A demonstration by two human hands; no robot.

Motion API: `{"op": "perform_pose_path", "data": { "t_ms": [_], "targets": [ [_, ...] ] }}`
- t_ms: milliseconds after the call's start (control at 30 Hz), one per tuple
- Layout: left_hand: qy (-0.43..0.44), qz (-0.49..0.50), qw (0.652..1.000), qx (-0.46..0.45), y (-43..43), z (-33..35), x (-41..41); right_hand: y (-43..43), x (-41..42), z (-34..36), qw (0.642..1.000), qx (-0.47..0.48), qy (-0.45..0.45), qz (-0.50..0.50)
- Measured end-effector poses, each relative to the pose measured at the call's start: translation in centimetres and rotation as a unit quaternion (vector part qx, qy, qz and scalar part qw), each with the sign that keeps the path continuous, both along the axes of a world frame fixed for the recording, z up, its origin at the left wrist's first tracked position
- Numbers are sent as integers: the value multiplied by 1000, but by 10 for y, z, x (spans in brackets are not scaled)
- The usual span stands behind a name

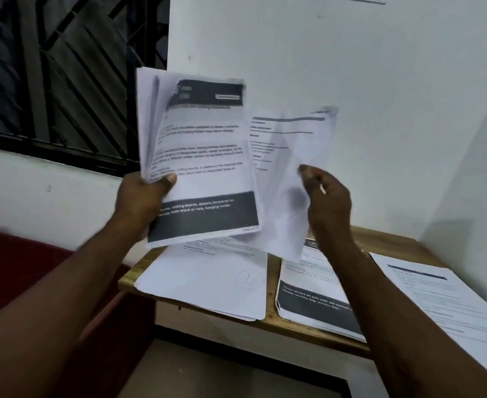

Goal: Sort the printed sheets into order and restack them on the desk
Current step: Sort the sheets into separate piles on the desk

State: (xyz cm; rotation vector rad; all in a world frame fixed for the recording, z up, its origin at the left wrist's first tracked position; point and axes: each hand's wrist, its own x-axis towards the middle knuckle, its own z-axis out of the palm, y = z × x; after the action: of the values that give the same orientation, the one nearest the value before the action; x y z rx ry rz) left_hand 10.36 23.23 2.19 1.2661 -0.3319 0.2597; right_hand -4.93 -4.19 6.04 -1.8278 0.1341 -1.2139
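Hands above desk (268, 317): left hand (141, 199) grips sheaf (205, 156), right hand (327, 196) pinches one blurred sheet (291, 156) (best check its page number before stacking)

My left hand (143, 196) holds a sheaf (202, 156) upright; one blurred sheet (288, 168) beside it; three stacks (208, 280) on the bench (271, 317).

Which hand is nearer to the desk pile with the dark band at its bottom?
Right. The right hand and its forearm hang directly over that pile. The left hand is off to the left, holding up a bundle.
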Motion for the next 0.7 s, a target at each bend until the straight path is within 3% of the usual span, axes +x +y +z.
{"op": "perform_pose_path", "data": {
  "t_ms": [100, 200, 367, 433, 500, 567, 700],
  "targets": [
    [16, 45, 999, -8, 16, -8, 12, -23, -10, -3, 1000, 2, 23, -4],
    [36, 60, 997, -25, 26, -17, 16, -32, -20, -16, 994, 86, 12, 74],
    [84, 39, 991, -99, 31, -24, 15, -25, -36, -31, 928, 241, -42, 280],
    [93, 30, 989, -111, 33, -24, 15, -28, -34, -42, 945, 208, 14, 253],
    [96, 26, 988, -120, 35, -22, 14, -31, -30, -52, 980, 103, 88, 146],
    [94, 22, 987, -127, 36, -22, 14, -33, -28, -55, 990, 17, 119, 68],
    [87, 17, 987, -134, 36, -22, 16, -30, -24, -53, 990, 29, 122, 66]
  ]
}}
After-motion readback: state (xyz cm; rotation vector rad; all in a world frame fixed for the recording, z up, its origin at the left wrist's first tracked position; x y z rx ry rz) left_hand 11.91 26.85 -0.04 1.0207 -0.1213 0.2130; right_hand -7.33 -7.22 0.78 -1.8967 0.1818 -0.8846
